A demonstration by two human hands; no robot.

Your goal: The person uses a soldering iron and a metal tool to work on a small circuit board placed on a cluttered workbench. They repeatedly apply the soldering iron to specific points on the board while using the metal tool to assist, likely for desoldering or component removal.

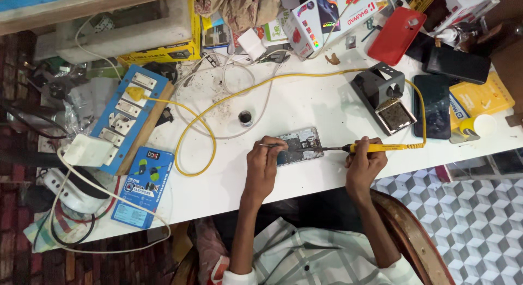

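An opened phone (299, 144) with its inner board showing lies on the white table (305, 105). My left hand (264, 160) holds thin tweezers (271, 145) whose tip rests on the board's left side. My right hand (364, 157) grips a yellow soldering iron (381, 147); its dark tip touches the board's right edge. The iron's yellow cable (207, 130) loops across the table to a plug on a blue socket board (128, 113).
A grey iron stand with a brass sponge (388, 102) sits right of the phone, beside a dark phone (434, 105). A small round tin (245, 118) is above the board. A red phone case (396, 35), boxes and a blue earphone pack (143, 186) lie around.
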